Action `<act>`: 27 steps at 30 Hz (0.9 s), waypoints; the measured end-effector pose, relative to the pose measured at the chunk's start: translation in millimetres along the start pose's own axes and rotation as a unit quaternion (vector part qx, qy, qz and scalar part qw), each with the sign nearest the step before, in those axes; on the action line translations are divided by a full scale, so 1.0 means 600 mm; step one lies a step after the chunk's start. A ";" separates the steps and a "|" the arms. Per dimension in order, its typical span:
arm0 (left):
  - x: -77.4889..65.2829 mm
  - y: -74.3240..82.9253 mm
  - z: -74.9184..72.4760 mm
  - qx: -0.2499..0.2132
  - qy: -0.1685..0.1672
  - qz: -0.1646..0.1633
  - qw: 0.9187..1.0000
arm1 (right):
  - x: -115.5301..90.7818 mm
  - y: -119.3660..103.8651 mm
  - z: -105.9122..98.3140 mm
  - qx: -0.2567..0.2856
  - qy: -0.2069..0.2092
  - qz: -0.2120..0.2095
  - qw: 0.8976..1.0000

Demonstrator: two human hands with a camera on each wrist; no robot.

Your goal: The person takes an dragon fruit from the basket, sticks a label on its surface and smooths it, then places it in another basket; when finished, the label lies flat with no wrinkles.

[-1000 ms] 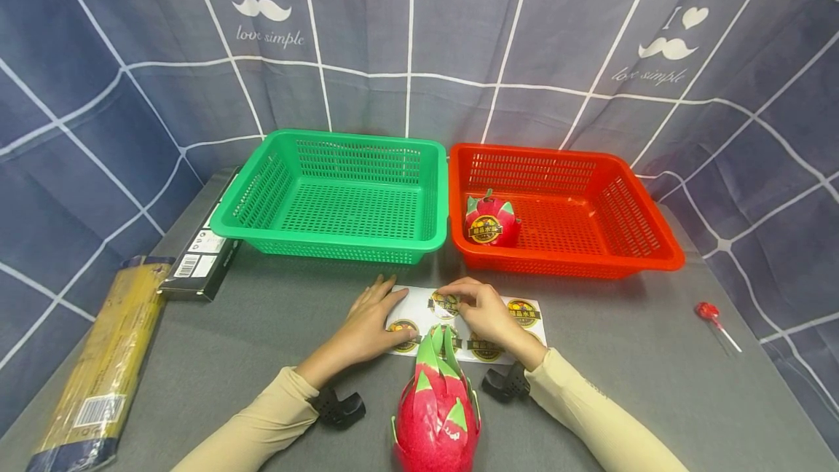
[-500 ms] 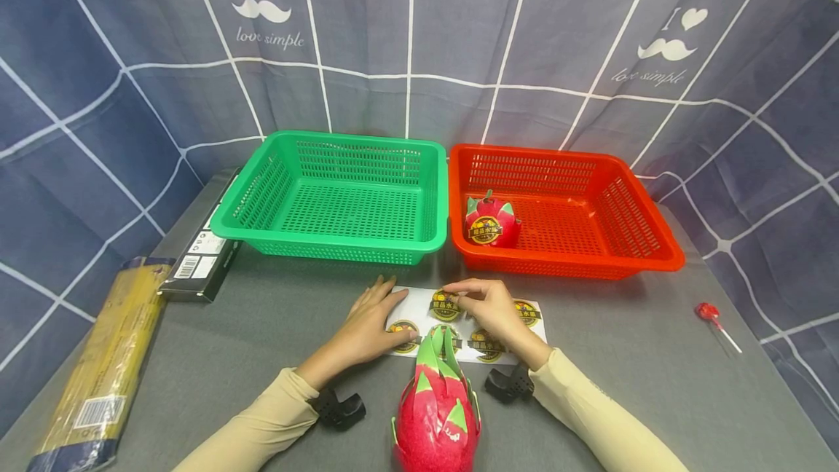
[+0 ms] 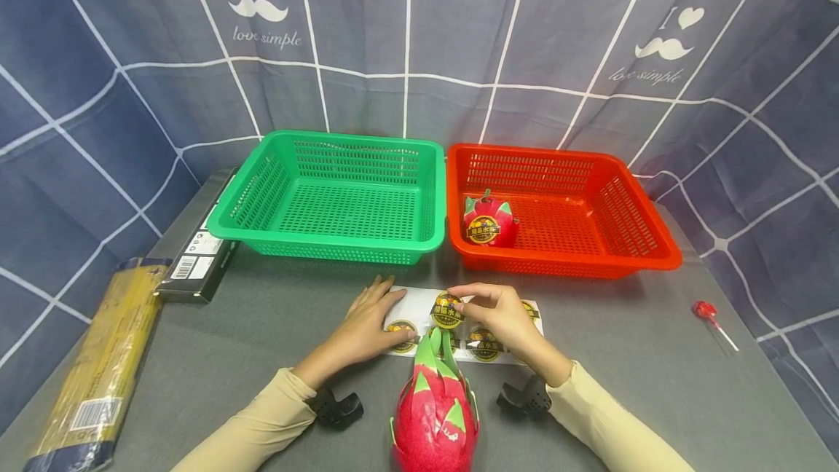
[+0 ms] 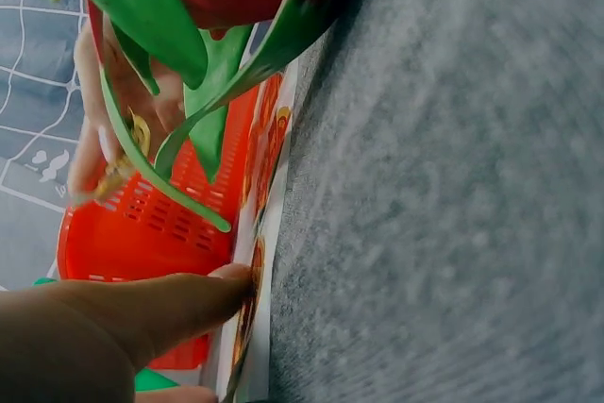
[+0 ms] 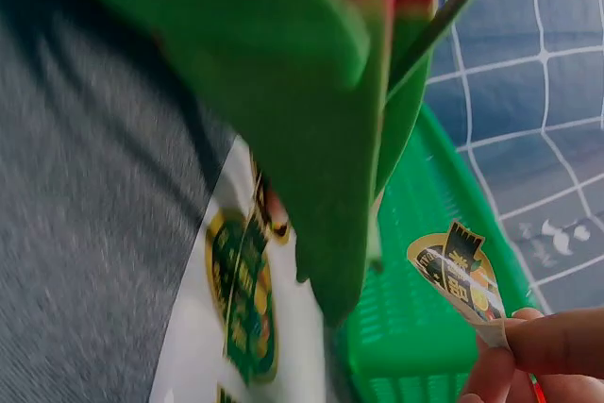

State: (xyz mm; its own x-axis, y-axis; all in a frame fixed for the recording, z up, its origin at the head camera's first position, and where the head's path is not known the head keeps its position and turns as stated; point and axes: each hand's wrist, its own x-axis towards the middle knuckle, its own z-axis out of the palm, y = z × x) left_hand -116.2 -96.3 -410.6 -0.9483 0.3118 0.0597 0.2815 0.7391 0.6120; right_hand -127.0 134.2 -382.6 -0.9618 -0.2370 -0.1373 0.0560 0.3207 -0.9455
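Note:
A white sticker sheet (image 3: 411,306) with several round black-and-gold stickers lies on the grey table. My left hand (image 3: 368,324) rests on its left end, and in the left wrist view the thumb (image 4: 193,304) presses near a printed sticker. Between thumb and index finger, my right hand (image 3: 503,317) pinches one sticker (image 5: 461,271) by its edge. That sticker is lifted off the sheet and slightly bent. A dragon fruit (image 3: 435,414), pink-red with green leaf tips, stands between my forearms and hides part of the sheet.
A green basket (image 3: 328,245) stands behind the sheet, beside a red basket (image 3: 570,262) holding another dragon fruit (image 3: 505,218) with a sticker on it. At left lie a black box (image 3: 199,268) and a yellow noodle-like pack (image 3: 105,355); at right, a red lollipop (image 3: 705,309).
My right hand has peeled the sticker up from the sheet and drawn it slightly up and right, its face turning more into view. The left hand has stayed in place.

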 end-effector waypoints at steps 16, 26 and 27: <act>-0.011 0.040 -0.063 -0.138 -0.084 -0.001 0.987 | -0.072 -0.023 -0.015 0.033 -0.028 -0.099 0.994; -0.062 0.085 -0.064 -0.158 -0.314 -0.038 0.936 | -0.113 -0.023 -0.014 0.081 -0.082 -0.150 0.982; -0.064 0.087 -0.061 -0.159 -0.315 -0.035 0.935 | -0.117 -0.023 -0.014 0.087 -0.088 -0.156 0.980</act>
State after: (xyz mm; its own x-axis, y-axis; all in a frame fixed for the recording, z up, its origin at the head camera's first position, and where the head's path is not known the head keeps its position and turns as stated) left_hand -70.2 -91.5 -352.0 -0.6590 0.6342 -0.4043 0.0692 0.5864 0.8071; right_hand -62.5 154.1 -357.3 -0.8788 -0.4583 0.1327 -0.1740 0.0491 -0.9835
